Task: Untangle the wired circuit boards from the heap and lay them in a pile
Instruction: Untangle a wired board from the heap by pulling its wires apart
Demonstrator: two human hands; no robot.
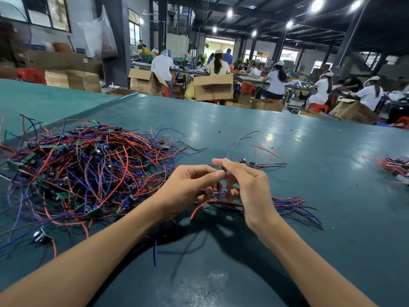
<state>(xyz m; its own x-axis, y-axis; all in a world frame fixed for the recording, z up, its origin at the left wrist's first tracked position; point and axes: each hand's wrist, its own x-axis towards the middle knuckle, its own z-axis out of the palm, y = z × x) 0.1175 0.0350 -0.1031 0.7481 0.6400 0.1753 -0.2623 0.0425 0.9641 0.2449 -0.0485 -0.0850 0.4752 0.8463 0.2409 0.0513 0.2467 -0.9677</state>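
A big tangled heap [88,171] of small green circuit boards with red, blue and black wires lies on the left of the teal table [287,240]. My left hand [188,185] and my right hand [245,187] meet above the table's middle, and both pinch one small wired board [222,170] between their fingertips. Its wires trail up and down from the fingers. Under and right of my hands lies a flat pile [285,206] of straightened wired boards. Another wired board [250,162] rests just beyond my right hand.
A second small bundle of wired boards [394,166] lies at the table's right edge. Loose wires [47,238] stray from the heap toward the near left. Beyond the table's far edge stand cardboard boxes [213,87] and seated workers [276,82].
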